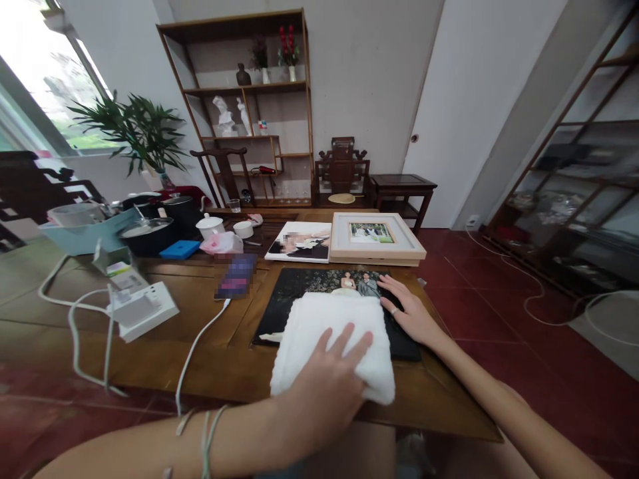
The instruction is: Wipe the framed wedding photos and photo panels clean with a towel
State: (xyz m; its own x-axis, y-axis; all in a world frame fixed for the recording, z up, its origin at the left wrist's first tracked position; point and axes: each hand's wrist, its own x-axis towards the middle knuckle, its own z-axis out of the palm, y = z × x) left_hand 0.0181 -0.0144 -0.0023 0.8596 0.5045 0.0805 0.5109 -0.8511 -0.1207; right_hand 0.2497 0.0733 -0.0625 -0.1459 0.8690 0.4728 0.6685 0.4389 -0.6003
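Observation:
A folded white towel (pixel 334 332) lies over the lower part of a dark photo panel (pixel 289 293) that shows a couple in wedding clothes. My left hand (pixel 332 379) rests on the towel with its fingers spread, palm down. At the panel's right side my right hand (pixel 407 309), wearing a ring, lies flat with fingers apart, touching its surface. The towel and my hands hide much of the panel's middle and near edge.
Behind the panel lie a white photo print (pixel 304 243) and a pale wooden picture frame (pixel 377 256). To the left are a phone (pixel 234 276) with a white cable, an opened white box (pixel 142 309), a blue box (pixel 180 249) and a dark pot (pixel 150 233). The table's right edge is close to my right arm.

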